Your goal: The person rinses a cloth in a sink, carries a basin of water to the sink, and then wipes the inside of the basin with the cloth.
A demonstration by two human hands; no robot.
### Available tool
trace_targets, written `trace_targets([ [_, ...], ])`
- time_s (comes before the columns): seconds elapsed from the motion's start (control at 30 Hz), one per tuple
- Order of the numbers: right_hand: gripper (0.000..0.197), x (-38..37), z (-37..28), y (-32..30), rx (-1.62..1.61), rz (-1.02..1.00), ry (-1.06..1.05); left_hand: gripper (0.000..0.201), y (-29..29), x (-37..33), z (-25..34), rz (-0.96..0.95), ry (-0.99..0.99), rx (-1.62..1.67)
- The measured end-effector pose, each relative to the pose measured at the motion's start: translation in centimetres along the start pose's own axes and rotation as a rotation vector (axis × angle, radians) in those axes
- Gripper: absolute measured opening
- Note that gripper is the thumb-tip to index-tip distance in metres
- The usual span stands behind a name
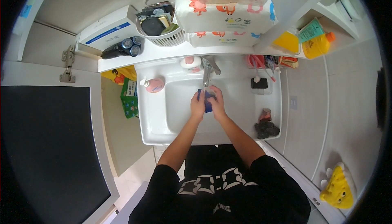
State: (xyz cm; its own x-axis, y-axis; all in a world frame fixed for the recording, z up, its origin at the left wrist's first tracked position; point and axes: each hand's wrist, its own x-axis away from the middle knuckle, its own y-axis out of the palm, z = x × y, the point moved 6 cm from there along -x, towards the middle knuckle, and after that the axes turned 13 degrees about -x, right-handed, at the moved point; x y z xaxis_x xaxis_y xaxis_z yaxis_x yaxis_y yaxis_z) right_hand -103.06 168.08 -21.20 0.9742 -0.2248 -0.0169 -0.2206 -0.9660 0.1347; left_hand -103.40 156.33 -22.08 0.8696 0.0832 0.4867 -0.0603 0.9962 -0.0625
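Under the chrome faucet [207, 76], both hands hold a small dark blue rounded thing [208, 106] over the white sink [179, 113]. Its exact kind is hidden by the fingers. My left hand [198, 104] grips its left side, thumb on top. On the opposite side my right hand [218, 103] is closed round it, fingertips close below the spout. Whether water is running cannot be made out. A soap bottle [191, 63] stands just left of the faucet, and a pink pump bottle [154, 85] is on the sink's left ledge.
On the right ledge are a black soap bar [259, 83] in a clear dish, a dark mesh scrubber [267, 130] and a red cup [255, 61]. The shelf above holds an electric shaver [122, 48], a white basket [169, 39] and tissue packs [224, 23]. A cabinet door [49, 142] hangs open at left.
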Motion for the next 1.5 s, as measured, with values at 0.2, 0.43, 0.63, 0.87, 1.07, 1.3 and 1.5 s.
trace_targets([
  [0.2, 0.043, 2.8, 0.7, 0.5, -0.962, 0.139, 1.057, 0.035, 0.0, -0.8, 1.2, 0.024, 0.184, -0.489],
  [0.43, 0.038, 3.8, 4.8, 1.0, -0.772, 0.143, 0.979, 0.032, -1.2, -2.7, -0.5, 0.154, 0.180, -0.666],
  [0.63, 0.032, 1.5, 4.3, 0.2, -0.338, 0.042, 0.587, 0.040, -1.4, -1.9, -0.7, 0.088, 0.147, -0.056],
  [0.87, 0.025, -1.2, 2.1, 2.6, -0.456, 0.208, 0.437, 0.040, -1.3, -0.7, -2.3, 0.040, -0.272, 0.270],
  [1.07, 0.033, -0.5, 4.1, 2.6, -0.179, 0.126, 0.585, 0.042, -2.5, 0.1, 0.6, 0.371, -0.059, -0.386],
  [1.3, 0.047, -0.9, 1.2, 3.2, 0.353, 0.156, 0.296, 0.042, -3.5, 0.8, 2.5, 0.407, 0.088, -0.631],
  [1.5, 0.050, -2.2, 1.7, 3.6, 0.607, 0.056, 0.003, 0.035, -3.6, 0.1, 0.3, 0.351, -0.014, -0.687],
])
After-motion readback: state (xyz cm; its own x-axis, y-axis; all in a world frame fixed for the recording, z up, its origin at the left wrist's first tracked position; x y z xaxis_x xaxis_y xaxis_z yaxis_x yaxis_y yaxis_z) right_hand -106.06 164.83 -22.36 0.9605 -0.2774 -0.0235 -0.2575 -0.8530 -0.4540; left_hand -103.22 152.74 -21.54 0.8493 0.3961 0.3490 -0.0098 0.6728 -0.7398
